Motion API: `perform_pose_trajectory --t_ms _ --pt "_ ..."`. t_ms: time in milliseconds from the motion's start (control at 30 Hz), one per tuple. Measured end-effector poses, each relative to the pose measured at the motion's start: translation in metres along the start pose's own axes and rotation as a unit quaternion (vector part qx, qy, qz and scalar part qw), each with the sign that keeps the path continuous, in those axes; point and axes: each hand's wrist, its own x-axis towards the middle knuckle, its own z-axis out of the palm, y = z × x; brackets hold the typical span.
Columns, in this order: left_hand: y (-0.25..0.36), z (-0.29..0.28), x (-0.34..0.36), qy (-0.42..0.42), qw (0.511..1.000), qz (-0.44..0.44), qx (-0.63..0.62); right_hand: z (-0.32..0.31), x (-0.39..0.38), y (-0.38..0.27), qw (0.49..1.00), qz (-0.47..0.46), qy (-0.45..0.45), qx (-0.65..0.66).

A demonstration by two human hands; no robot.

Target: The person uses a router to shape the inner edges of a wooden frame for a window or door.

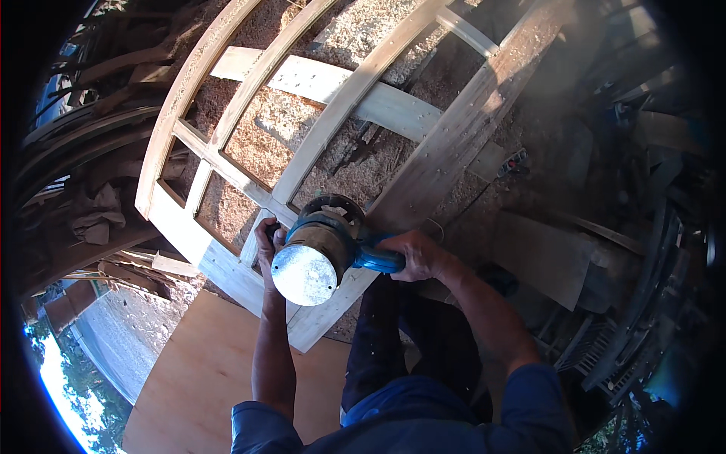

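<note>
A blue wood router (pixel 321 242) with a round silver cap rests on the near corner of a wooden frame (pixel 310 193). My left hand (pixel 268 240) is closed around a dark knob on the router's left side. Around the blue handle on its right side, the fingers of my right hand (pixel 417 255) are wrapped. The router's body hides the wood beneath it and its bit. Curved and straight bars make up the frame, which has several open panes between them.
Wood shavings (pixel 276 125) cover the ground under the frame. A pale board (pixel 397 110) lies beneath the bars. Near me on the left is a plywood sheet (pixel 204 363). Stacked timber (pixel 98 144) stands at left; a flat panel (pixel 541 253) and clutter lie at right.
</note>
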Motion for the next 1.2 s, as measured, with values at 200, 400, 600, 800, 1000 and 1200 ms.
perform_pose_trajectory --t_ms 200,400,600,800,1000,1200 --pt "0.006 0.007 -0.016 0.005 0.997 0.004 0.081 0.0 -0.015 0.007 1.0 0.009 -0.002 -0.007" --pt "0.02 0.018 -0.031 0.002 0.996 -0.092 -0.013 -0.002 -0.028 0.006 1.0 0.022 0.0 -0.012" --pt "0.003 0.014 -0.026 -0.004 0.998 -0.06 0.016 0.003 -0.033 0.005 0.999 0.014 0.029 -0.026" --pt "-0.018 0.012 -0.001 -0.058 0.997 0.008 0.042 0.018 -0.042 0.008 0.996 0.005 0.083 -0.013" --pt "-0.003 0.037 0.022 -0.121 0.992 -0.013 -0.033 0.014 -0.05 0.013 0.991 0.018 0.131 -0.001" --pt "0.011 0.062 0.053 -0.168 0.986 0.005 -0.014 -0.006 -0.051 0.011 0.986 0.031 0.166 -0.013"
